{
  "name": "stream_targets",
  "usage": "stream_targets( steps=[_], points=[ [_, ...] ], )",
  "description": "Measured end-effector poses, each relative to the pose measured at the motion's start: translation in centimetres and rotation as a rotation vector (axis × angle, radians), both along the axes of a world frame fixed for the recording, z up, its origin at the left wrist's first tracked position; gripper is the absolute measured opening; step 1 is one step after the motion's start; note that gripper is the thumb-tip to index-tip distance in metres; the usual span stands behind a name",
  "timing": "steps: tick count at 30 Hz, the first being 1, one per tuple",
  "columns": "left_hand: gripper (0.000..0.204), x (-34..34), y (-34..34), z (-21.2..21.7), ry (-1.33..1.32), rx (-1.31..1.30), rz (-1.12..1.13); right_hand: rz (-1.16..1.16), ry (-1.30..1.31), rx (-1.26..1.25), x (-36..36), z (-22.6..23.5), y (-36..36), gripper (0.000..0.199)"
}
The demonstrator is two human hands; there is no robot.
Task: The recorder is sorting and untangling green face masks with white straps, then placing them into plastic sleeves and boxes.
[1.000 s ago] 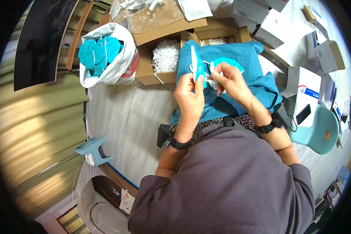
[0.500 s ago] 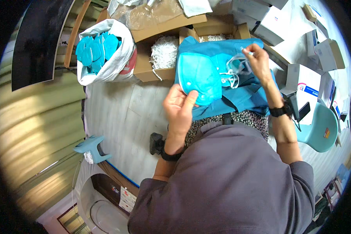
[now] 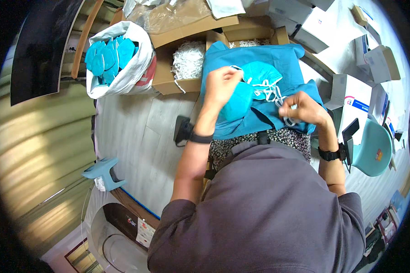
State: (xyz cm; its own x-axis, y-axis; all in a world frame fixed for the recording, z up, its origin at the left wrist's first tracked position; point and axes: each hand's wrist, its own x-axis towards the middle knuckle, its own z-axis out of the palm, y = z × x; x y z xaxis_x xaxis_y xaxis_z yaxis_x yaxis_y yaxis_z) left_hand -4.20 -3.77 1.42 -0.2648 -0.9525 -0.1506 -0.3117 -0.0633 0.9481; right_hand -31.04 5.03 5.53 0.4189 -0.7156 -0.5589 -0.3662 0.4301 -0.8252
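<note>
A turquoise face mask [image 3: 237,103] lies tilted over the blue cloth [image 3: 218,54] on my lap. My left hand [image 3: 219,88] is closed at the mask's upper edge, and the hand and wrist cover part of it. Beyond it on the cloth is a second turquoise mask [image 3: 265,73], with white elastic straps [image 3: 271,92] bunched along its near side. My right hand [image 3: 304,109] is closed in a pinch on white strap loops at the cloth's right side; the strap ends are partly hidden by the fingers.
At the far left a white sack [image 3: 143,59] holds many turquoise masks [image 3: 105,59]. Beside it, a cardboard box [image 3: 168,84] contains white elastic loops [image 3: 188,61]. White cartons [image 3: 351,95] and a pale teal chair [image 3: 373,150] stand at right. A blue-grey stool [image 3: 105,173] is at left.
My left hand has moved from the mask's near edge up to its far edge, and the mask sits lower. My right hand has come down and nearer with the straps.
</note>
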Motion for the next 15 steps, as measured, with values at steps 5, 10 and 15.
stream_targets(
  steps=[5,10,15],
  points=[
    [0.021,-6.0,-1.2,-1.2,-0.442,-0.198,-0.267,-0.506,0.562,-0.296,0.1,-6.1,-2.1,0.047],
    [0.021,-6.5,0.0,-1.9,-0.507,-0.296,-0.369,-0.451,0.579,-0.154,0.7,-7.3,-5.3,0.043],
    [0.021,-5.0,1.1,-1.1,-0.506,-0.176,-0.323,-0.454,0.465,-0.393,0.9,-7.6,-5.8,0.028]
  ],
)
